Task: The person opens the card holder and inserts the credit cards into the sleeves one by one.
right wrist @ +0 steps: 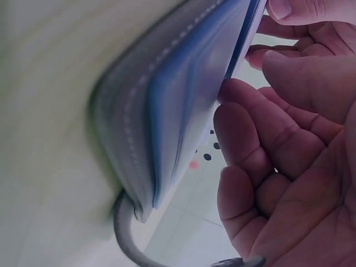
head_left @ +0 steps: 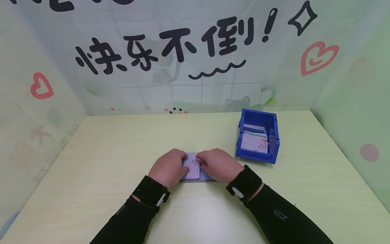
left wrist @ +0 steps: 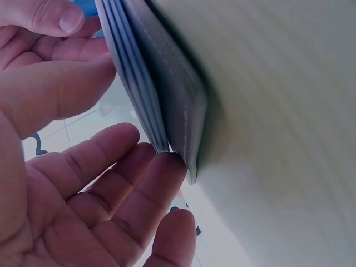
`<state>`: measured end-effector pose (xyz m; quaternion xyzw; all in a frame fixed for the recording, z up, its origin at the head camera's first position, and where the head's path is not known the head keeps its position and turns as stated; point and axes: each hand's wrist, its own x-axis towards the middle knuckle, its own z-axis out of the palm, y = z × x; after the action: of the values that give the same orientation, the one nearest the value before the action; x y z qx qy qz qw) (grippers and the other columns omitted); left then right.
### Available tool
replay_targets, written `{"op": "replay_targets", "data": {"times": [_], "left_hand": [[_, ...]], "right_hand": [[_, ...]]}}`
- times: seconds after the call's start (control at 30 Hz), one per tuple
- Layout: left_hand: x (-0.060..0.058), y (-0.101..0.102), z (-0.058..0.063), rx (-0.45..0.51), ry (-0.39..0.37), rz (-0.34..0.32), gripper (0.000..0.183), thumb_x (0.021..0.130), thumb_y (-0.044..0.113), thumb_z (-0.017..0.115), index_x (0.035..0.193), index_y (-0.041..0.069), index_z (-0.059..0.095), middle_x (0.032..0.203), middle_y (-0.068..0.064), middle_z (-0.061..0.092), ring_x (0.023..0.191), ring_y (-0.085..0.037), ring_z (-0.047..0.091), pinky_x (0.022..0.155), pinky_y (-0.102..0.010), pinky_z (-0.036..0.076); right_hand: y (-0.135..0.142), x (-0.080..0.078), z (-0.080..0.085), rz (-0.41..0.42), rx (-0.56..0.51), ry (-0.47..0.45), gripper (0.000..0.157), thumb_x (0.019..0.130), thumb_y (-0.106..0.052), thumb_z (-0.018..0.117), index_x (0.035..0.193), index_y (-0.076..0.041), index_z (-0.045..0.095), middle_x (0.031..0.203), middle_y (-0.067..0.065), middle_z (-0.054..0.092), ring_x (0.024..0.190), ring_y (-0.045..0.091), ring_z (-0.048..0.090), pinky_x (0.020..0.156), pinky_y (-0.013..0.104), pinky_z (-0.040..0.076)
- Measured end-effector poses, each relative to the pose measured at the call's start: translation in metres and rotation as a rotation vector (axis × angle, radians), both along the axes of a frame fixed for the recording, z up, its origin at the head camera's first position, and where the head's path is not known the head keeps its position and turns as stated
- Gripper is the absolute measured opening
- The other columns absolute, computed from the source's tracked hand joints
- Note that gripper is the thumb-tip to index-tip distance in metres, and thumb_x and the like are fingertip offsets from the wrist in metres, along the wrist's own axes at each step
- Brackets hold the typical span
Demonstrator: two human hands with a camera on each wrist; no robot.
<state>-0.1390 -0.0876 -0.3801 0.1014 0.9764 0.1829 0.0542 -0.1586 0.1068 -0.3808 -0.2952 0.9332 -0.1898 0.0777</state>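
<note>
A stitched card wallet [head_left: 205, 176] lies opened on the table, with clear-looking sleeves standing in a stack [left wrist: 136, 83]. On its left half in the head view is a pale pink printed card [head_left: 192, 166]. My left hand [head_left: 169, 167] holds the left side, thumb against the card's face and fingers at the sleeve edges. My right hand [head_left: 220, 165] pinches at the card's upper right edge, its other fingers loosely curled. A grey strap [right wrist: 125, 233] loops from the wallet's corner. In the right wrist view, bluish sleeves [right wrist: 183, 105] lie inside the stitched cover [right wrist: 114, 105].
A blue plastic bin [head_left: 259, 157] stands on the table to the right, behind my right hand, with several printed cards [head_left: 254, 143] inside. A printed cloth wall [head_left: 170, 95] closes off the back, with side walls left and right.
</note>
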Motion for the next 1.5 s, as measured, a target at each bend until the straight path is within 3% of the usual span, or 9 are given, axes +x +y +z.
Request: {"op": "replay_targets", "data": {"times": [0.47,0.73,0.87,0.97,1.1,1.33,1.5], "left_hand": [[0.000,0.001,0.000,-0.006,0.001,0.008,0.039,0.094,0.025,0.079,0.127,0.005,0.073,0.127,-0.011,0.071,0.107,-0.023,0.068,0.098,-0.042,0.058],[0.001,0.000,0.000,-0.016,0.010,-0.002,0.037,0.094,0.024,0.079,0.125,0.004,0.074,0.129,-0.012,0.070,0.112,-0.024,0.069,0.099,-0.041,0.058],[0.002,0.000,0.001,-0.023,0.008,-0.005,0.036,0.095,0.024,0.078,0.125,0.004,0.074,0.130,-0.012,0.068,0.112,-0.025,0.070,0.099,-0.041,0.058],[0.002,0.000,0.001,-0.032,0.006,-0.004,0.037,0.095,0.025,0.078,0.125,0.004,0.074,0.131,-0.012,0.068,0.111,-0.025,0.070,0.099,-0.041,0.058],[0.003,0.001,0.001,-0.046,-0.005,0.000,0.039,0.095,0.027,0.077,0.127,0.005,0.074,0.132,-0.012,0.067,0.105,-0.024,0.069,0.099,-0.041,0.058],[0.005,0.002,0.002,-0.046,0.019,0.021,0.040,0.095,0.030,0.076,0.127,0.006,0.073,0.135,-0.013,0.066,0.103,-0.026,0.070,0.097,-0.043,0.059],[0.005,0.002,0.002,-0.053,0.076,0.007,0.045,0.096,0.035,0.074,0.129,0.005,0.072,0.140,-0.014,0.064,0.111,-0.031,0.070,0.099,-0.047,0.058]], "right_hand": [[0.000,0.000,0.001,0.053,-0.007,-0.023,0.026,0.101,-0.010,0.068,0.126,-0.009,0.074,0.121,0.005,0.078,0.110,0.017,0.073,0.102,0.040,0.057],[-0.001,0.000,0.000,0.093,0.010,-0.006,0.021,0.101,-0.011,0.068,0.121,-0.012,0.074,0.111,-0.001,0.076,0.093,0.012,0.067,0.094,0.036,0.058],[0.000,0.000,0.001,0.096,0.016,-0.005,0.022,0.101,-0.013,0.068,0.123,-0.012,0.074,0.113,-0.001,0.076,0.097,0.012,0.069,0.098,0.037,0.058],[0.002,0.001,0.006,0.083,0.004,-0.010,0.028,0.102,-0.015,0.067,0.129,-0.010,0.072,0.122,0.003,0.076,0.110,0.017,0.072,0.104,0.041,0.056],[0.013,-0.002,0.020,-0.023,-0.039,-0.022,0.031,0.104,-0.021,0.065,0.131,-0.008,0.071,0.124,0.006,0.076,0.114,0.022,0.071,0.103,0.043,0.057],[0.058,-0.015,0.048,-0.274,-0.128,0.045,0.023,0.104,-0.024,0.065,0.119,-0.008,0.073,0.114,0.009,0.077,0.101,0.025,0.072,0.089,0.044,0.060],[0.092,-0.021,0.058,-0.400,-0.092,0.013,0.031,0.104,-0.024,0.066,0.128,-0.004,0.068,0.126,0.016,0.072,0.113,0.033,0.069,0.098,0.052,0.057]]}}
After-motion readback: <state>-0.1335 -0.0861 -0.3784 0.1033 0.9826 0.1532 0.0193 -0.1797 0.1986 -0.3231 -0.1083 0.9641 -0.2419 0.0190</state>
